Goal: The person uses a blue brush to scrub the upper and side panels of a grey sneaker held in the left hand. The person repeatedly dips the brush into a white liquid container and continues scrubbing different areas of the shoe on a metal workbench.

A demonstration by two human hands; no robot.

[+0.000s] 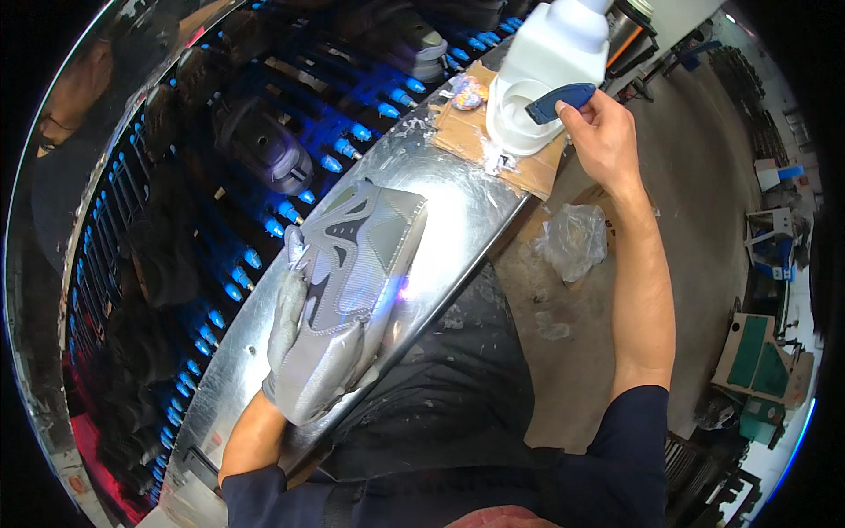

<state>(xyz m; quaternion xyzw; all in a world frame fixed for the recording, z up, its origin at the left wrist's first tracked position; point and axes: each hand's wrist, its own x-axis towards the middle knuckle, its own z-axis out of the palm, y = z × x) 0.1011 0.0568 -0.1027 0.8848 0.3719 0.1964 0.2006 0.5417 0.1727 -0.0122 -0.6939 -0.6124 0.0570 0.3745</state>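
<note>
A grey shoe upper (356, 273) with dark cut-out patches lies on its side, toe away from me, over the metal bench. My left hand (286, 326), in a grey glove, is closed on its left side; some of the fingers are hidden behind the shoe. Farther off to the right, my bare right hand (606, 132) pinches a dark blue flat-handled brush (563, 102). The brush's low end hangs over the open cup at the foot of a white plastic bottle (556, 44). What the cup holds cannot be made out.
A metal bench (475, 202) slants across the middle, with cardboard (456, 134) under the bottle. Along its left runs a dark rack with blue-tipped rods (349, 148), carrying shoes (264, 145). A clear plastic bag (572, 242) lies right of the bench. Another person (75, 97) shows at upper left.
</note>
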